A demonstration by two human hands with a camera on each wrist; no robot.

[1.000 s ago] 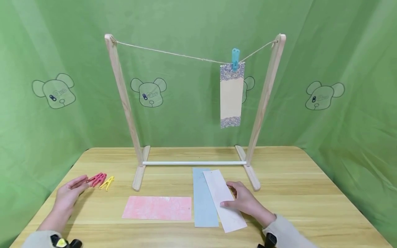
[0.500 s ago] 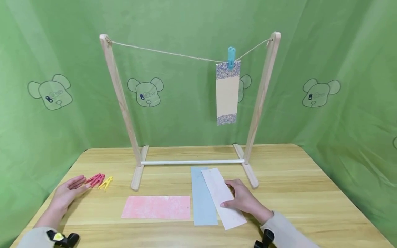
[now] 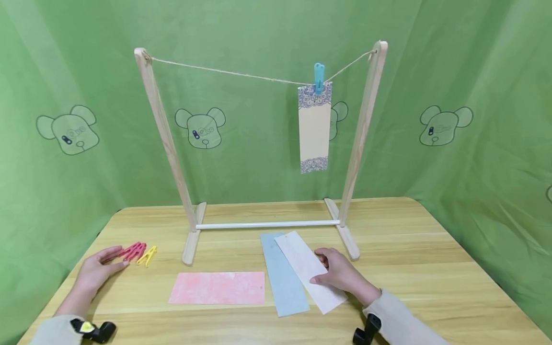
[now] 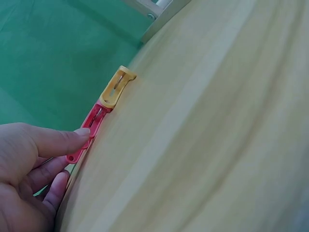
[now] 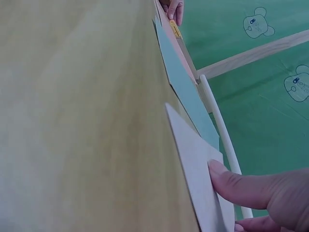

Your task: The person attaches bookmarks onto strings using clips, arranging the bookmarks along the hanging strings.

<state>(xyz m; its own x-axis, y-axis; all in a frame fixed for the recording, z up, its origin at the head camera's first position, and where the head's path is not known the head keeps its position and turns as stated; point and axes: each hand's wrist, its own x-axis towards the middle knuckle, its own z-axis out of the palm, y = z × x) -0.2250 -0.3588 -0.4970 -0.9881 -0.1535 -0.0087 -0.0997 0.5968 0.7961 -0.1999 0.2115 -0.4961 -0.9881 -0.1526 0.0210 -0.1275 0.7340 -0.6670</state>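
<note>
My left hand (image 3: pixel 98 270) is at the handle end of the pink clothespins (image 3: pixel 135 250). In the left wrist view its thumb lies across a pink clothespin (image 4: pixel 92 123), fingers behind; a firm hold cannot be made out. A yellow clothespin (image 3: pixel 147 256) lies beside them. My right hand (image 3: pixel 340 273) pinches a pale pinkish-white card (image 3: pixel 302 263), thumb on top and fingers at its right edge. That card overlaps a light blue card (image 3: pixel 282 282). Left of these lies a pink card (image 3: pixel 217 288), flat on the table.
Behind the cards stands a wooden frame (image 3: pixel 166 139) with a white crossbar (image 3: pixel 267 224) and a string (image 3: pixel 228 72). A blue clothespin (image 3: pixel 319 79) holds a patterned card (image 3: pixel 314 134) on the string's right part. A green curtain (image 3: pixel 258 177) surrounds the wooden table (image 3: pixel 401 258).
The pale card and the blue card beneath it have turned slightly, upper ends leftward, with my right hand on the pale one. My left thumb has shifted beside the pink clothespins. The view has drifted a little.
</note>
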